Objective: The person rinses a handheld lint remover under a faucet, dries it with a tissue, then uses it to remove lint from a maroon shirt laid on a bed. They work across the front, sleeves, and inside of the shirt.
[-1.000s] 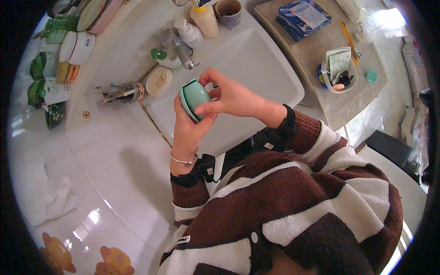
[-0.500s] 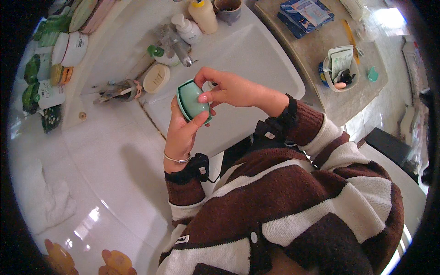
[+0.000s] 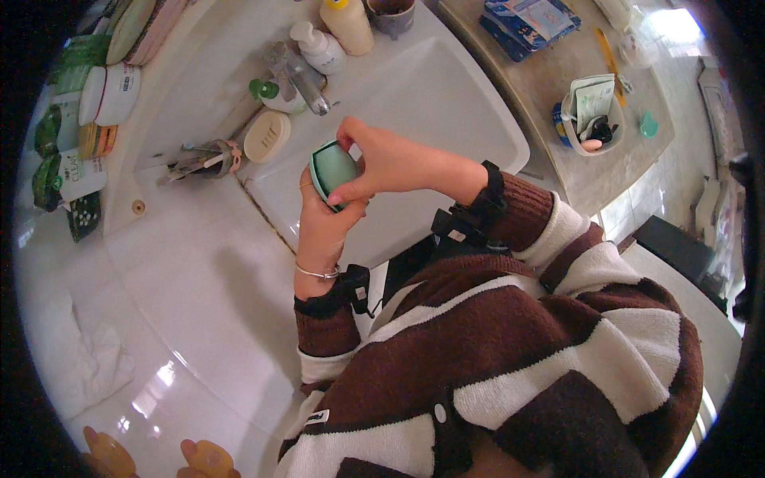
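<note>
Two-handed hold above the washbasin (image 3: 446, 95): fingers of the left hand (image 3: 321, 227) and right hand (image 3: 398, 163) are clamped on a green rounded container (image 3: 336, 170). Its domed part (image 3: 339, 164) lies against the rimmed part (image 3: 315, 173), neither separated nor set down; whether they are fastened cannot be told.

a cream slotted soap dish (image 3: 265, 139) sits near the faucet (image 3: 309, 89). a white pump bottle (image 3: 323, 54) stands beside a yellow-topped cream bottle (image 3: 351, 30). a blue packet (image 3: 522, 30) lies on the beige countertop (image 3: 546, 80).
</note>
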Available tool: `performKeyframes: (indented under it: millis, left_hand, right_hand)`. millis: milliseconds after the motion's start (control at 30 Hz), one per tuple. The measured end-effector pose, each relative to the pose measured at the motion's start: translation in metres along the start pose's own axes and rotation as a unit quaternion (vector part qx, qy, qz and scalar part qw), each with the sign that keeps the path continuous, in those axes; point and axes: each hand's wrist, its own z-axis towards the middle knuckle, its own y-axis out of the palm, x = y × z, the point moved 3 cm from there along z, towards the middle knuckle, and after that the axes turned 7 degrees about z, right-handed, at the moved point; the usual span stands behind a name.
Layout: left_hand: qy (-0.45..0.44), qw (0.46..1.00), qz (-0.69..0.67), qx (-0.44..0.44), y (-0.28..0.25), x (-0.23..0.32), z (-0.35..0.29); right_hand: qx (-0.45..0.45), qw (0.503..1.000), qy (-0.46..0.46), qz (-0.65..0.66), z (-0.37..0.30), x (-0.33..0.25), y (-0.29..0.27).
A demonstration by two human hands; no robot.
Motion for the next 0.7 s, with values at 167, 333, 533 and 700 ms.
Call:
performKeyframes:
  millis: [167,333,533,700]
  left_hand:
    - [0.015,0.999,-0.036,-0.012,0.013,0.001,0.000]
    - [-0.026,0.986,-0.163,0.029,0.005,0.012,0.002]
    - [-0.011,0.984,-0.120,0.129,-0.035,0.004,-0.005]
    - [-0.098,0.977,-0.110,0.153,-0.047,-0.023,-0.009]
  right_hand:
    - [0.124,0.990,-0.009,-0.073,0.012,0.008,-0.003]
    - [0.126,0.989,-0.073,0.022,0.020,0.012,-0.010]
    - [0.115,0.981,-0.121,-0.101,0.012,0.066,-0.048]
    - [-0.119,0.868,0.136,-0.462,-0.025,0.139,-0.035]
